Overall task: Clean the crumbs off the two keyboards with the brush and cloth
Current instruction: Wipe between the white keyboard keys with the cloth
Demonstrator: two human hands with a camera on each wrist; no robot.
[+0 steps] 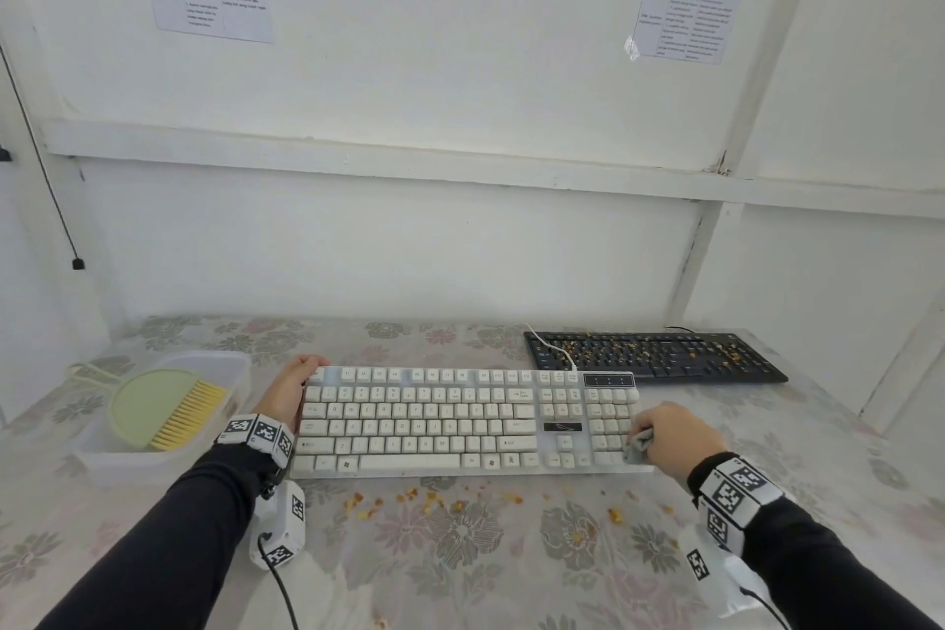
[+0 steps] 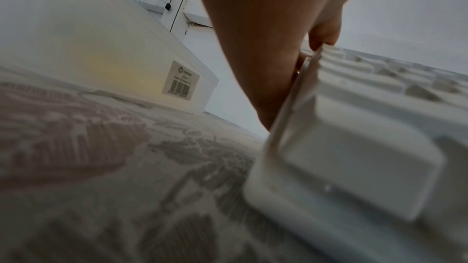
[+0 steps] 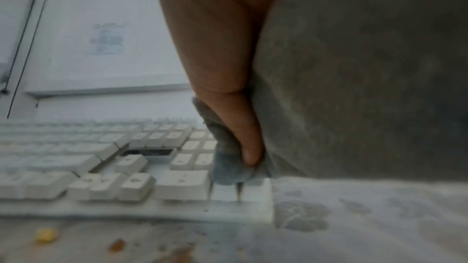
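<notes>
Taking the white keyboard (image 1: 468, 420) as the landmark: nearest the viewer, just in front of its front edge, orange-brown crumbs (image 1: 434, 501) lie scattered along the floral-patterned counter (image 1: 511, 553), so they look to be off the keys but not yet cleared away. At the keyboard's near right corner the right hand (image 1: 670, 437) is clenched round a bunched grey cloth (image 1: 638, 445), thumb pinning it, pressing it on the number-pad keys; the right wrist view shows the cloth (image 3: 228, 159) touching the last keys by the edge. At the keyboard's left end the left hand (image 1: 289, 391) grips the far left corner, fingers curled over the top edge, steadying it. The keys show no crumbs, so I judge this keyboard nearly done, with the wipe finishing. To the left of it, a translucent plastic tub (image 1: 102, 455) holds the green brush (image 1: 163, 407) with yellow bristles, lying unused; in the left wrist view the tub carries a barcode sticker (image 2: 181, 80) whose print is too blurred to read. Behind the keyboard's right end and well apart from the hands, the black keyboard (image 1: 654, 356) is littered with crumbs and appears untouched: that, and the crumbs on the counter, remain. Key legends are visible but small; the sheets taped to the wall are illegible.
</notes>
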